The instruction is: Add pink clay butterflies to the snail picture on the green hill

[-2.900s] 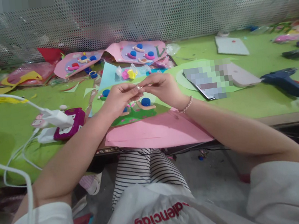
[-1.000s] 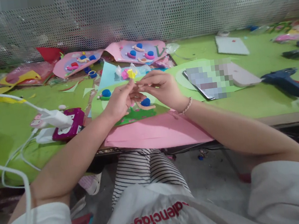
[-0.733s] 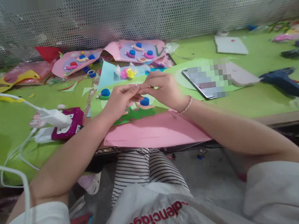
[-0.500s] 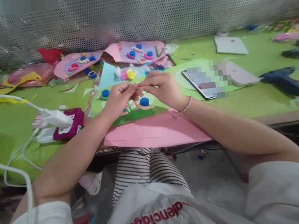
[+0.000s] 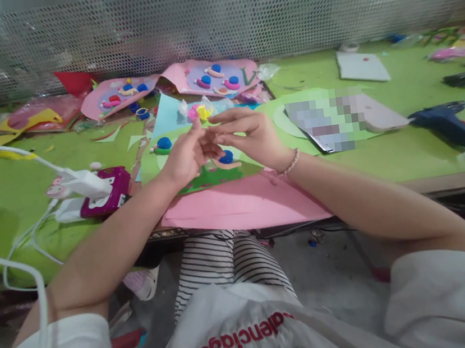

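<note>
My left hand and my right hand meet fingertip to fingertip just above a green craft card that carries a blue round piece. The left hand's fingers are curled, with one finger pointing up; what they pinch is too small to make out. The right hand's fingers stretch out towards the left hand and touch it. A beaded bracelet circles my right wrist. A pink sheet lies under both forearms at the table's near edge.
A blue glue gun lies at the right, a blurred phone beside my right hand. A white plug and a purple case sit at the left, with a white cable. Pink decorated cards and a bag of bright bits lie behind, before a perforated wall.
The right hand's fingers have loosened from a pinch and stretched out. The left hand has turned, one finger now pointing up. Both hands stay over the green card.
</note>
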Demonstrator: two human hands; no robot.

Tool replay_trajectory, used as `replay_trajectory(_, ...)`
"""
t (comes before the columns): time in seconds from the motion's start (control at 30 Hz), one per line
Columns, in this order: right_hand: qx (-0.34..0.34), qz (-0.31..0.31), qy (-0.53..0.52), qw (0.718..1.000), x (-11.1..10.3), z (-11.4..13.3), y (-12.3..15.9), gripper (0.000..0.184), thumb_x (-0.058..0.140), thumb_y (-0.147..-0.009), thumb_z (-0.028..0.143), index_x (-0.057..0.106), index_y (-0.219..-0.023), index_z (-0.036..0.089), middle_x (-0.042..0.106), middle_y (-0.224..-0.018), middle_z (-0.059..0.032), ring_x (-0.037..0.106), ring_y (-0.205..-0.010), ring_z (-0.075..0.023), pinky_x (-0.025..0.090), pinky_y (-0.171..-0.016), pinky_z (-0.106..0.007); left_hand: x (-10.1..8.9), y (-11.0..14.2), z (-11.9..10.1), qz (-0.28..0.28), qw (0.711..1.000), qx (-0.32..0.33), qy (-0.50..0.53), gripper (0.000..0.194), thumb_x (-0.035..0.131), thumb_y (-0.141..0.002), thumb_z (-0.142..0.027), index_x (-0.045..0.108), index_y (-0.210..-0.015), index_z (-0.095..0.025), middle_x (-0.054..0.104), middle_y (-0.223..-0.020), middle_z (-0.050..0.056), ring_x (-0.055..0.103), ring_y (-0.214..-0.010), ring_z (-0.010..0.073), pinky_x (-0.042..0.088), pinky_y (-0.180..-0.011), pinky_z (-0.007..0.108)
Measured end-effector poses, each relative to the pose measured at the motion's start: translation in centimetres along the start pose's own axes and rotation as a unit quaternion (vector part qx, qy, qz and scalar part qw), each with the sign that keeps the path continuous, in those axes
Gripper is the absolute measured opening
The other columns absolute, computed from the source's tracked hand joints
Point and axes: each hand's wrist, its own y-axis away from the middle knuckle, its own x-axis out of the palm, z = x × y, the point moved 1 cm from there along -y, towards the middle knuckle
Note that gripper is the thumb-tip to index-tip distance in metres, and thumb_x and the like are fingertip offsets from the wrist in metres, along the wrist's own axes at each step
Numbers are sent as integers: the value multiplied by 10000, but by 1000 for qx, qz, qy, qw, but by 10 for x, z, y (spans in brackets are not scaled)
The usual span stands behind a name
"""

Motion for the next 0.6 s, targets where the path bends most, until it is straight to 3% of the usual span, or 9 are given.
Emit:
replay_trajectory(0.33, -71, 34, 155, 985, -4, -1, 2, 241, 536, -884, 274, 719, -1026, 208, 725, -934, -13, 665, -872, -173, 533, -811, -306, 0, 0, 2, -28, 999, -24, 19, 378, 663, -792, -500, 663, -768, -123, 659, -694, 16, 622, -599, 89, 497, -622, 204)
replay_trajectory(0.6, 10, 50, 198, 979, -3, 1, 3, 335, 380, -902, 160, 655, -1094, 163, 712, -896, -36, 658, -823, -153, 518, -754, -272, -2, -3, 2, -26, 999, -36, 19, 372, 687, -774, -475, 715, -774, -104, 697, -715, 46, 612, -562, 78, 471, -549, 178)
